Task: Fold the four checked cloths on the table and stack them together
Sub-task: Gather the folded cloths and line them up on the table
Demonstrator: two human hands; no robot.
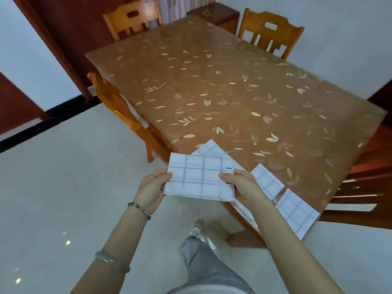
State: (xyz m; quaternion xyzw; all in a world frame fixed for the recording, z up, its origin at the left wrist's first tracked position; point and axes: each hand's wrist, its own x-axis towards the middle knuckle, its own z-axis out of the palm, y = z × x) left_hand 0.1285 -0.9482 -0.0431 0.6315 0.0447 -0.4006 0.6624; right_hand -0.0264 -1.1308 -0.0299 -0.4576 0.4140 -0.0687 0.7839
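Stacking seemed our step: left hand [151,187] and right hand [244,187] clamped their fingers on 1 folded cloth [197,179], due next squarely onto another cloth [267,181]

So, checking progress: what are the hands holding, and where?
A folded checked cloth: the left hand pinches its left edge, the right hand its right edge.

The left arm [118,236] and right arm [290,240] reach forward, bare. The left hand [151,188] and right hand [244,187] each pinch one end of a folded cloth [199,179], thumbs on top.
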